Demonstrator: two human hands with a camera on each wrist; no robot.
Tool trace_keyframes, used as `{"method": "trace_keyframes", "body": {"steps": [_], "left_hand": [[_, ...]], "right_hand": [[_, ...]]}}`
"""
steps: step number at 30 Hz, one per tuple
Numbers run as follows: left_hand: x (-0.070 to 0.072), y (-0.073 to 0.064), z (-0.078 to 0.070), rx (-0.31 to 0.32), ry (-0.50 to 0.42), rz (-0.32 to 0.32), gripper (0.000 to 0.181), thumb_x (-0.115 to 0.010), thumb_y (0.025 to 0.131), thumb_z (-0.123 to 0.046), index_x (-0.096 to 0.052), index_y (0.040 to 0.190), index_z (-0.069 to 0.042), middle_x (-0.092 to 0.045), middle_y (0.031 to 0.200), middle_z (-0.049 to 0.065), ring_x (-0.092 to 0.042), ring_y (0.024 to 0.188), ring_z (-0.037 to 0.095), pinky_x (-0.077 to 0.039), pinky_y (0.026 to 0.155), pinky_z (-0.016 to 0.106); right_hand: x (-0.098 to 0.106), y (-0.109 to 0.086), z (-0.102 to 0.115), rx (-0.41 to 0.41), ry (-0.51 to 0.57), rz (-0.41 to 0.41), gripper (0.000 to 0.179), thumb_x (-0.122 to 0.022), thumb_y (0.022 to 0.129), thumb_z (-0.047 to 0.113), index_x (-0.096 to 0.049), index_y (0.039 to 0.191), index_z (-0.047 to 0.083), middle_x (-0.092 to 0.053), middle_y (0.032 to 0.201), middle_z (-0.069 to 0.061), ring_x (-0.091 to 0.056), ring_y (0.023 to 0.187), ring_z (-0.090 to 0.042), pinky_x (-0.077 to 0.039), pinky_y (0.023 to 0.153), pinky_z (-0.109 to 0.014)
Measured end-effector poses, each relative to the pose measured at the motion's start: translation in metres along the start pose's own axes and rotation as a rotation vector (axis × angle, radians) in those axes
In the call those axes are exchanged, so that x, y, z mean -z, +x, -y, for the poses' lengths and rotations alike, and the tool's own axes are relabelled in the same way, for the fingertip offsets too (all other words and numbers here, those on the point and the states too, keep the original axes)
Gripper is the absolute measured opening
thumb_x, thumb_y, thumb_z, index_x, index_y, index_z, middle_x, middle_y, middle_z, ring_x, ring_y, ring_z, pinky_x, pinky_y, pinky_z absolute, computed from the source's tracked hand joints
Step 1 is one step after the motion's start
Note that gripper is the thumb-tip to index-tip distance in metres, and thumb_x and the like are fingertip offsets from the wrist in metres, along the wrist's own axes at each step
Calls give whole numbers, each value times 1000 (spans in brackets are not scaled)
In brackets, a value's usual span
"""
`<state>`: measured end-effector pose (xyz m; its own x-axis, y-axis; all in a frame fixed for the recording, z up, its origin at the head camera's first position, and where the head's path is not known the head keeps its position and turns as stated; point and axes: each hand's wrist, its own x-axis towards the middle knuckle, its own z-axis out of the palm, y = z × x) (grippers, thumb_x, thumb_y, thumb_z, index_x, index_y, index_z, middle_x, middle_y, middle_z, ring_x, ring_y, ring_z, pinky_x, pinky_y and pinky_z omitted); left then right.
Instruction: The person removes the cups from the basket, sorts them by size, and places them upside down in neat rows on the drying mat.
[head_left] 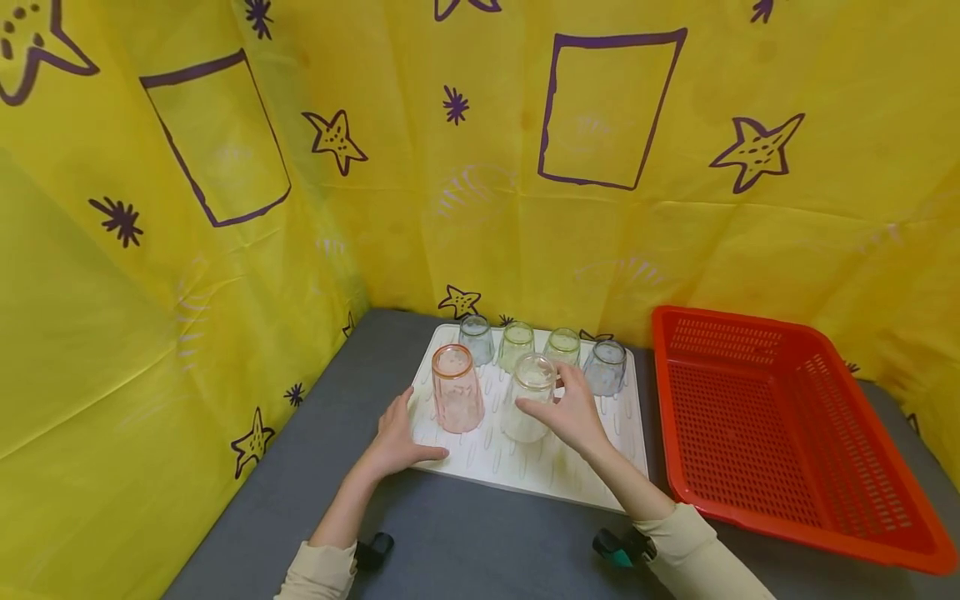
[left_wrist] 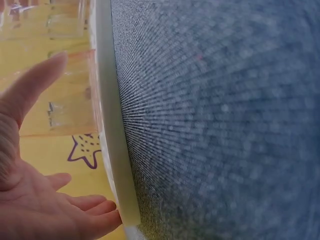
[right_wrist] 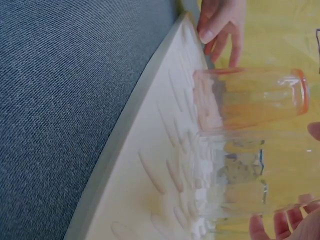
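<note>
A clear glass stands on a white ridged drying board, narrower end up. My right hand holds it near the top, thumb on the near side and fingers at the far right; the right wrist view shows them on either side of the glass. To its left stands a pink-orange glass with a darker orange ring on top. My left hand lies at the board's left front corner, fingers spread along the edge and thumb extended toward the pink-orange glass. The left wrist view shows its fingertips at the board's rim.
Along the board's back stand a bluish glass, two green glasses and a grey-blue glass. A red perforated basket sits to the right on the grey table. Yellow patterned cloth hangs behind and at the left.
</note>
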<state>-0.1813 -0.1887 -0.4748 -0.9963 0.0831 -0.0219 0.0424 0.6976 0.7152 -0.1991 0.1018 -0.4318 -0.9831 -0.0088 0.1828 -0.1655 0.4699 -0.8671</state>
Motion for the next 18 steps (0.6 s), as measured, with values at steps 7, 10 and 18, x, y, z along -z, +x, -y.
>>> {"method": "trace_keyframes", "body": {"steps": [7, 10, 18], "left_hand": [[-1, -2, -2, 2, 7, 18, 118, -91, 61, -28, -21, 151, 2, -25, 149, 31, -21, 135, 53, -24, 105, 66], [-2, -3, -1, 5, 8, 19, 118, -91, 61, -29, -21, 151, 2, -26, 148, 31, -21, 135, 52, -24, 105, 66], [-5, -4, 0, 3, 12, 28, 116, -90, 63, -30, -22, 151, 1, -25, 149, 31, -21, 135, 52, -23, 106, 65]], "right_hand": [[-7, 1, 0, 6, -8, 2, 72, -87, 69, 28, -56, 130, 4, -53, 122, -11, -49, 101, -24, -46, 79, -35], [-8, 1, 0, -5, -19, 6, 73, -87, 69, 30, -56, 131, 6, -53, 122, -10, -49, 100, -24, -46, 78, -34], [-9, 0, 0, -6, -61, 6, 72, -87, 68, 34, -57, 127, 6, -53, 117, -11, -50, 99, -25, -43, 76, -36]]}}
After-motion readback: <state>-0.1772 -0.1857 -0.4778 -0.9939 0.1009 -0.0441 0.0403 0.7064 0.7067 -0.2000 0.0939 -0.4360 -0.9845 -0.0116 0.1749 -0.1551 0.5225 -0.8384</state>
